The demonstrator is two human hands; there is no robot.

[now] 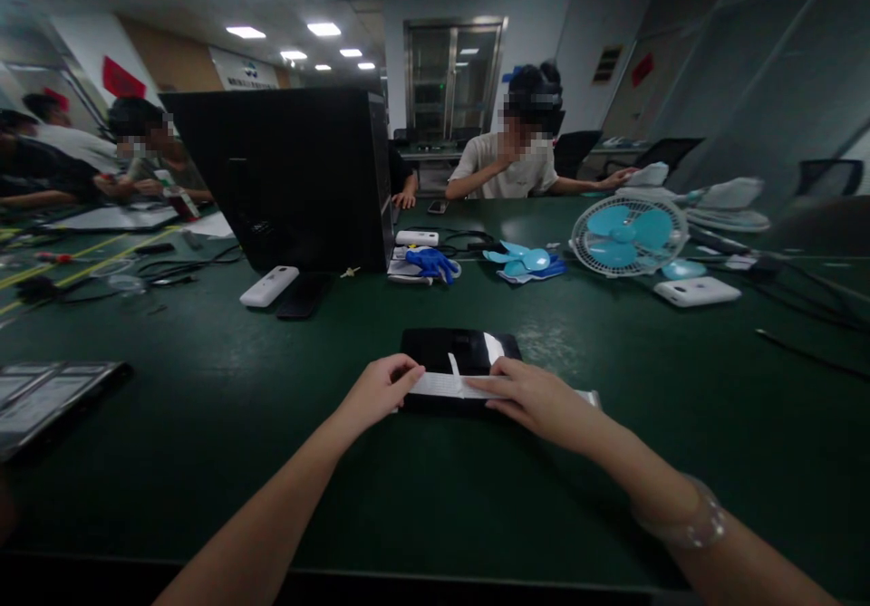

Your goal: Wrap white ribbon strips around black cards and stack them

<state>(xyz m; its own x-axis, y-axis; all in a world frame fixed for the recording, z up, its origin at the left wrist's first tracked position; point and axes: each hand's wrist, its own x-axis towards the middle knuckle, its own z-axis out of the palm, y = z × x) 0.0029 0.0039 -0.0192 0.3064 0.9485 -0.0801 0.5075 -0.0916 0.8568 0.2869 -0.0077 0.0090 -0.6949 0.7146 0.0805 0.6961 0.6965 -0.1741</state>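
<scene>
A glossy black flat case lies on the green table in front of me. Across its near part runs a white paper strip with fine print, and a narrow white piece sticks up from its middle. My left hand is closed, thumb and fingers pinching the strip's left end. From the right, my right hand is bent over the strip, its fingertips pressed on it near the middle. Part of the strip is hidden under those fingers, and a pale end shows beyond them.
A large black computer case stands at the back left. Behind the black flat case lie blue-and-white gloves, loose blue fan blades, a fan and a white device. A person sits across the table.
</scene>
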